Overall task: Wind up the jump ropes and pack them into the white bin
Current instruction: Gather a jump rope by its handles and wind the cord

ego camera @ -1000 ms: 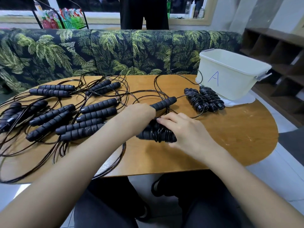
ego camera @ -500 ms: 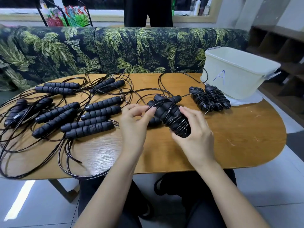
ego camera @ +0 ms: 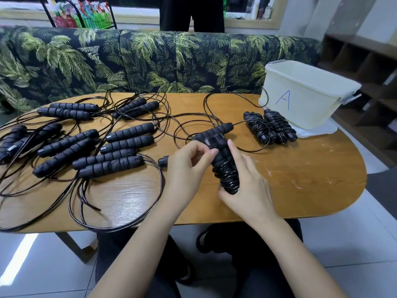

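- My right hand [ego camera: 247, 186] cups the half-wound rope [ego camera: 223, 162] from beneath, its fingers [ego camera: 233, 150] curled round the paired handles. The bundle is tilted just above the bench [ego camera: 300, 168]. Gripping the low end should keep the finished coils from sliding off.
- My left hand [ego camera: 184, 168] sits against the upper part of the handles, thumb and forefinger pinched together. I judge they hold that rope's cord, ready to lay the next turn, though the strand is too thin to make out there.
- The loose cord [ego camera: 227, 92] trails from the handle tip in a wide loop towards the white bin [ego camera: 300, 97], so there is plenty left to wind.
- Two wound ropes [ego camera: 268, 127] lie just beside the bin, not in it; I think they are staged for packing. I cannot see into the bin.
- The unwound ropes [ego camera: 86, 147] lie to my left, handles paired and cords tangled.
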